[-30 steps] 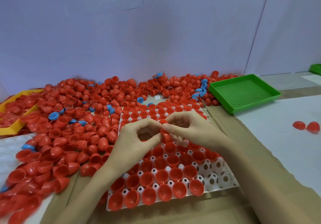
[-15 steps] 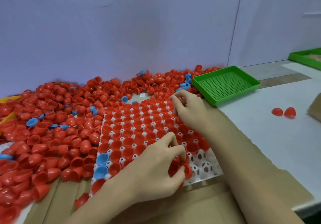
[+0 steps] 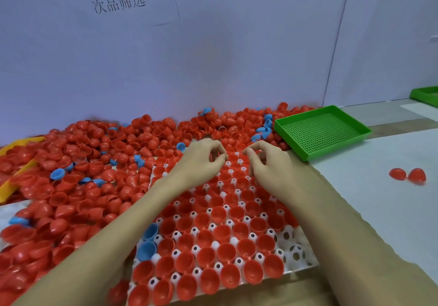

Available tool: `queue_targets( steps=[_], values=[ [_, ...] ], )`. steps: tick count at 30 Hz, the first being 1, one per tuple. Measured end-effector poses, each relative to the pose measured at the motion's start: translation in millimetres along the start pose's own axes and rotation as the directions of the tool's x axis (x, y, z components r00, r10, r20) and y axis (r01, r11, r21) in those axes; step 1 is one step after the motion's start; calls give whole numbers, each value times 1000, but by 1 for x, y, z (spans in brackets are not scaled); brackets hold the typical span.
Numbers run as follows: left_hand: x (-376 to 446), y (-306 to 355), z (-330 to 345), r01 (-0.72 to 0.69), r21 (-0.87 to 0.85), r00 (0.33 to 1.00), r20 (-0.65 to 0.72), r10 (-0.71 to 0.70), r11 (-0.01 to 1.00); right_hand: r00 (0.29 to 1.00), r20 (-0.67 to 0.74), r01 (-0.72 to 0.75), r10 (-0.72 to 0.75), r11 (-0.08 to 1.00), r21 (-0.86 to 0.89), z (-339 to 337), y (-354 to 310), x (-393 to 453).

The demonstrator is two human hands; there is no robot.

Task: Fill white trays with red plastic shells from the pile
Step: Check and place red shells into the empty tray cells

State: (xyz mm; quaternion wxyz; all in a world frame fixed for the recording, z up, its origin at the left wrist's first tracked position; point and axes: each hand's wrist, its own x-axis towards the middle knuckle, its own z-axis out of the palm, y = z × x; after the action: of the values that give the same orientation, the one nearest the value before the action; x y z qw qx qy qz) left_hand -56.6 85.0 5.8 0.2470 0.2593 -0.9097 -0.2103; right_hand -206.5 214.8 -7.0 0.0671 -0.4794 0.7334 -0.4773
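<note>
A white tray [image 3: 296, 251] lies in front of me. Nearly all its cells hold red shells [image 3: 222, 232]; two blue shells [image 3: 147, 248] sit in its left column, and a few cells at its right edge are bare. The pile of red shells [image 3: 94, 163] spreads left of and behind it. Both hands hover over the tray's far rows, close together, fingers curled. My left hand [image 3: 203, 161] shows red inside its curl and seems to hold red shells. My right hand [image 3: 267, 163] pinches thumb to forefinger; what it holds is hidden.
A green mesh tray [image 3: 322, 132] sits at the back right, a second green tray [image 3: 426, 94] farther right. A yellow tray [image 3: 14, 182] is half buried at left. Two loose red shells [image 3: 407, 175] lie on the white sheet. Blue shells dot the pile. Cardboard [image 3: 320, 282] underlies the tray.
My left hand has moved from the tray's near edge up to its far rows, beside my right hand. The camera has tipped up and nearer.
</note>
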Motion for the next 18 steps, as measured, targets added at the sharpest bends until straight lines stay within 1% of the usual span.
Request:
queue_targets(
  steps=[3,6,7,10,13,16,18],
  values=[
    [51,-40,4,25,175,999,34,-32,984,999,-33,-17,15,998,-53,-2,-1,-1],
    [89,-62,15,43,290,995,79,-68,956,999,-38,17,-22,994,-112,-2,-3,-3],
    [98,-64,19,48,314,994,82,-77,948,999,-36,21,-24,995,-98,-1,-3,-2],
    [116,-67,31,79,287,990,88,-108,955,1000,-13,11,-11,1000,-11,3,1,-1],
    [129,-71,36,111,276,987,84,-139,955,999,-21,35,-35,999,29,7,4,1],
    [133,-78,34,159,281,969,138,-204,946,998,-5,56,-56,996,69,9,7,0],
    [133,-82,30,182,262,967,129,-222,948,998,9,59,-60,996,69,10,8,0]
  ],
)
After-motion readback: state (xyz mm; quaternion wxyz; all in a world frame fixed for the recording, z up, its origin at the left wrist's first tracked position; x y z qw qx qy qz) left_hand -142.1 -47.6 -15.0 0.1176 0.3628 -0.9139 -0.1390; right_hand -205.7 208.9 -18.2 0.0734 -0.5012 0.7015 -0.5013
